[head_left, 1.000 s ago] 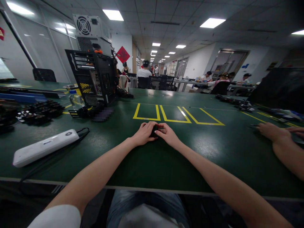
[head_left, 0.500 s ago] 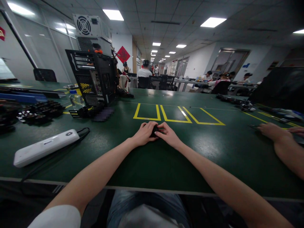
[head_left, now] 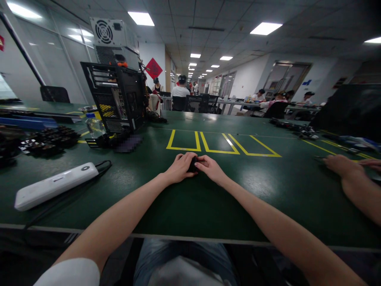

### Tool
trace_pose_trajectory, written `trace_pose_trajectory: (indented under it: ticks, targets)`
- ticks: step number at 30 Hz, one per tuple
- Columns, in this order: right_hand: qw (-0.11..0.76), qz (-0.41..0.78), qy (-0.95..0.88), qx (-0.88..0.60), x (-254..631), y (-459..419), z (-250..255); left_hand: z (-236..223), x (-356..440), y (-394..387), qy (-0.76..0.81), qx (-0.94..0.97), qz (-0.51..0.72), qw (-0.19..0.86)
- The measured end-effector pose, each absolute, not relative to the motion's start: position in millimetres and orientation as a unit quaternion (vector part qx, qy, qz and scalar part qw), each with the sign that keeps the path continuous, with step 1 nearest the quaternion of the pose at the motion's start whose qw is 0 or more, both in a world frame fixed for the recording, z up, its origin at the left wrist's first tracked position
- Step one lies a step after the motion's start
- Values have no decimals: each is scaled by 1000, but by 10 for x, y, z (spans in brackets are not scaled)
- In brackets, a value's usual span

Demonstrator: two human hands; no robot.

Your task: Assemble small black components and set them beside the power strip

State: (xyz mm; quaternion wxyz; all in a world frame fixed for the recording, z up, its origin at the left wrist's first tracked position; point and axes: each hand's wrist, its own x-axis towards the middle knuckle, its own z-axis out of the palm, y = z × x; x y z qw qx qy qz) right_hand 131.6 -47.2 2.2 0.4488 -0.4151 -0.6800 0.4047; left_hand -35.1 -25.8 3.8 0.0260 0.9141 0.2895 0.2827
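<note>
A small black object lies between my two hands, low over the green tabletop; its kind cannot be made out because fingers cover most of it. My left hand is wrapped round its left side, with the fingers over the top and the thumb below. On the other side, my right hand pinches at its right edge with thumb and fingers. Both hands sit just in front of the yellow tape outlines on the table.
To the left lies a white power strip-like device with a black cord. Behind it stand a clear bottle, black parts and an open computer case. At right, another person's hand works over the table.
My right hand's thumb and fingers have shifted slightly at the black object's edge. My left hand keeps its hold. The view has moved a little.
</note>
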Motion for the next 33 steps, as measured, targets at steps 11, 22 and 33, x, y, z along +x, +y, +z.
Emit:
trace_pose_trajectory:
  ticks: [11, 22, 33]
  targets:
    - [465, 421, -684, -372, 1327, -491, -6, 46, -345, -270, 293, 912, 287, 22]
    - [446, 407, -686, -405, 1330, -488, 19, 51, -352, -274, 291, 913, 286, 23]
    - [465, 379, -697, -392, 1302, -523, -21, 29, -338, -250, 299, 910, 287, 26]
